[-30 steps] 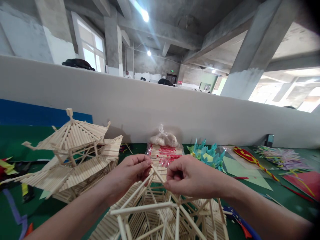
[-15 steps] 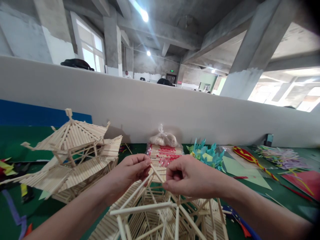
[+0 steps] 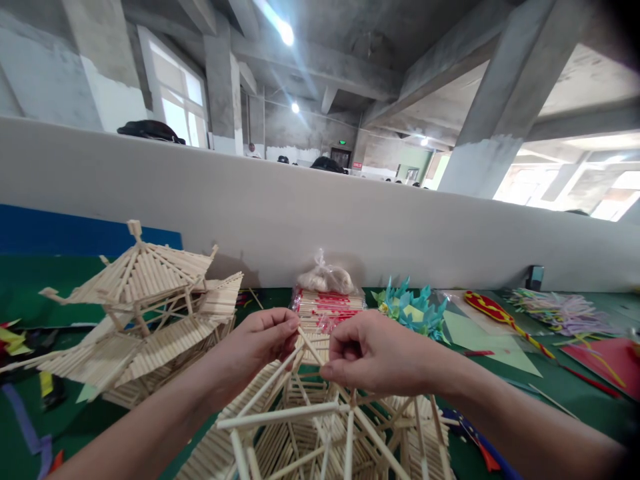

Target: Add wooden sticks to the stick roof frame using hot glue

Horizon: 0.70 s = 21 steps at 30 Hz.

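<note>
- One short wooden stick (image 3: 312, 345) slants over the far side of the stick frame (image 3: 277, 416).
- Left hand (image 3: 273, 337) pinches its upper end, thumb against fingers.
- Right hand (image 3: 367, 353) is curled at the lower end (can't make out if it's really gripping, tbh).
- Pagoda-looking stick model (image 3: 145, 273) sits off left, bagged sticks (image 3: 325, 302) behind the hands, spiky blue thing (image 3: 420, 321) right of those.

One left hand (image 3: 270, 337), one right hand (image 3: 363, 353), one short stick (image 3: 311, 345), two stick-built models (image 3: 277, 415) (image 3: 160, 341), one knotted plastic bag (image 3: 327, 279), one red-and-yellow paddle-shaped piece (image 3: 486, 307), one black box (image 3: 535, 277), one red sheet (image 3: 613, 360)
</note>
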Each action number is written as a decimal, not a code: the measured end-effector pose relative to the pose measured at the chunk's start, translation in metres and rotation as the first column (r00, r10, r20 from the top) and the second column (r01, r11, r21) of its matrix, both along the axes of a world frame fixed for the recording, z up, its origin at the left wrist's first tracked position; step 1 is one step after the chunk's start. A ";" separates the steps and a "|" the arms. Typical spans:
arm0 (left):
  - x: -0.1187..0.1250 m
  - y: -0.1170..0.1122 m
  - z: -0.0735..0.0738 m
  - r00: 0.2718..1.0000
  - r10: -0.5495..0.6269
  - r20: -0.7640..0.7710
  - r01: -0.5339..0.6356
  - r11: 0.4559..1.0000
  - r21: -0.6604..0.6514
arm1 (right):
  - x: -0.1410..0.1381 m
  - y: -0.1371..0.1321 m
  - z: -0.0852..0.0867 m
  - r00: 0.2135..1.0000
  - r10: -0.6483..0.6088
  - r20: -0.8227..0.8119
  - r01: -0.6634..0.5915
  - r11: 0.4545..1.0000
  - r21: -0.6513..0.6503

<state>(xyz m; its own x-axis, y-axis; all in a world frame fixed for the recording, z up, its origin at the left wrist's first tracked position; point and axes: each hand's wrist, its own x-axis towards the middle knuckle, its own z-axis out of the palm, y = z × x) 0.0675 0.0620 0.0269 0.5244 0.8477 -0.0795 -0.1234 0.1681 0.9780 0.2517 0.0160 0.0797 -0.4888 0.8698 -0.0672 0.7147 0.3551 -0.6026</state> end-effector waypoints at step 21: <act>0.000 0.002 0.000 0.997 0.073 -0.026 -0.072 0.997 0.034 | 0.001 -0.001 0.000 1.000 0.019 -0.018 -0.019 1.000 0.008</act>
<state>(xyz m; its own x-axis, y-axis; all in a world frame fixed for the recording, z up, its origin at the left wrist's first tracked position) 0.0678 0.0636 0.0264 0.4594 0.8859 -0.0643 -0.1070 0.1271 0.9861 0.2530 0.0155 0.0793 -0.5060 0.8610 -0.0509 0.6966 0.3732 -0.6127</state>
